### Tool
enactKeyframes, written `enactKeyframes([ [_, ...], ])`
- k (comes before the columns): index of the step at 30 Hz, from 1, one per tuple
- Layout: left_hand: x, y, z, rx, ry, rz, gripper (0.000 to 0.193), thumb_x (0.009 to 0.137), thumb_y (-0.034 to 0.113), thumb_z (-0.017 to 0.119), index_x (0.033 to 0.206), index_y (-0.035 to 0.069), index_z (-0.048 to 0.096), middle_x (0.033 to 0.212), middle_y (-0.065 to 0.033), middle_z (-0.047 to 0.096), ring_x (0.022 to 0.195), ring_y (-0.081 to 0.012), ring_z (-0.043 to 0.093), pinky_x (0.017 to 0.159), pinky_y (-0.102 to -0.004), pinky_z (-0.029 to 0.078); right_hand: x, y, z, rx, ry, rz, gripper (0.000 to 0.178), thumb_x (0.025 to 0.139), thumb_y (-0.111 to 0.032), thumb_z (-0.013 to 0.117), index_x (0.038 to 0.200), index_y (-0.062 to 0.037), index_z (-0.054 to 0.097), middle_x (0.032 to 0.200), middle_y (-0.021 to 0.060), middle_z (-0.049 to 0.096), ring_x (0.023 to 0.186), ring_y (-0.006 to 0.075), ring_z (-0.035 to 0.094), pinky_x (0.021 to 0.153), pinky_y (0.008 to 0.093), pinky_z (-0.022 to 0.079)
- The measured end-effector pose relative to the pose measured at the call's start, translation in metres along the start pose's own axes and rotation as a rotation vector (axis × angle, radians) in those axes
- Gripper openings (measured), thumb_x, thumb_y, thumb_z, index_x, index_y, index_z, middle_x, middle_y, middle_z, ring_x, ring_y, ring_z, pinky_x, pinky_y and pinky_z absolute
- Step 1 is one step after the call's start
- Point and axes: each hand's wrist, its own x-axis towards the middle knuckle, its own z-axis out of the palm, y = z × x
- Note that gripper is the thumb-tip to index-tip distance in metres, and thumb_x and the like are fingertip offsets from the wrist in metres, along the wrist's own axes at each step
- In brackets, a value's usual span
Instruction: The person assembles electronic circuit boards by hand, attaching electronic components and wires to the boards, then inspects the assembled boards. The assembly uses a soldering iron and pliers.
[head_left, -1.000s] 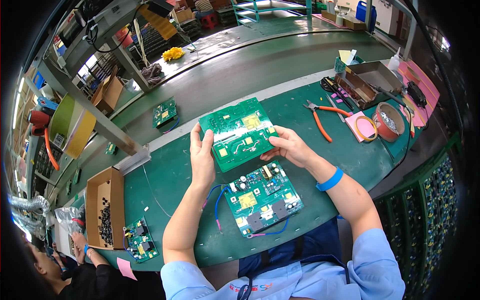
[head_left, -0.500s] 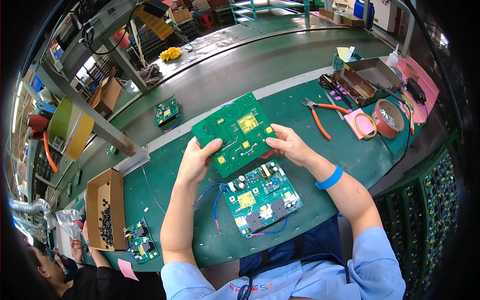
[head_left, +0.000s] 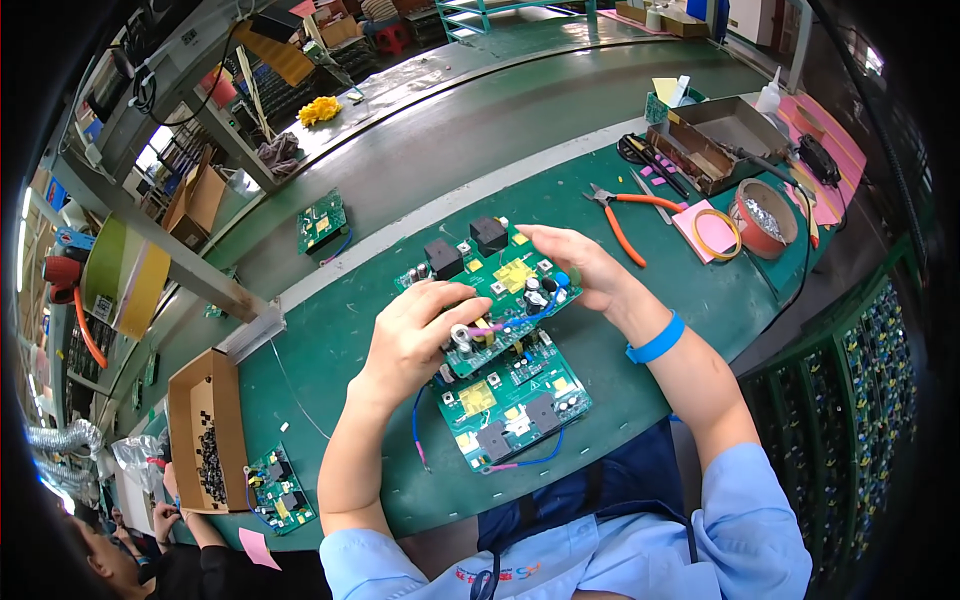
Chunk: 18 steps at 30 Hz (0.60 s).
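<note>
Between my hands is a green circuit board [head_left: 478, 276], component side up, with two black blocks, yellow tape patches, capacitors and a blue wire. My left hand [head_left: 415, 335] is closed on its left side, the fingers bent over the parts. At the right edge my right hand [head_left: 585, 268] grips it, with some fingers hidden. Just below, partly covered by the held board, a second circuit board [head_left: 512, 415] lies face up on the green bench mat near my body. Blue wires with pink sleeves run from this lower board.
Right of my hands lie orange-handled pliers [head_left: 622, 222], a tape ring on pink notes [head_left: 705, 235], a red bowl [head_left: 755, 225] and a metal tray [head_left: 725, 140]. At left are a cardboard box [head_left: 207, 430] of black parts and a small board [head_left: 280, 490]. Another person's hand [head_left: 165, 520] is beyond.
The held board has been turned over, from its bare solder side to its component side. My left hand has moved right and down over it. The view has shifted slightly.
</note>
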Motion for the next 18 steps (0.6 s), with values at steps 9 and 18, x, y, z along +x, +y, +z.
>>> enactKeyframes([
  [9, -0.014, -0.017, -0.001, 0.237, 0.161, -0.459, 0.047, 0.067, -0.005, 0.050, 0.112, 0.006, 0.040, 0.106, -0.0158, 0.045, 0.098, -0.0286, 0.045, 0.081, -0.0331, 0.038, -0.005, -0.002, 0.009, -0.166, 0.143, -0.254, 0.048, 0.078, -0.010, 0.048, 0.119, 0.0002, 0.027, 0.102, 0.0086, 0.049, 0.089, 0.0124, 0.050, 0.075, 0.0254, 0.043],
  [18, -0.019, -0.025, 0.005, -1.119, 0.081, -1.059, 0.058, 0.076, 0.027, 0.053, 0.120, -0.001, 0.026, 0.091, -0.0105, 0.053, 0.076, -0.0136, 0.054, 0.063, -0.0243, 0.044, -0.003, 0.005, 0.007, -0.119, 0.162, -0.265, 0.044, 0.079, -0.008, 0.045, 0.119, 0.0001, 0.026, 0.097, 0.0106, 0.051, 0.086, 0.0142, 0.053, 0.073, 0.0264, 0.045],
])
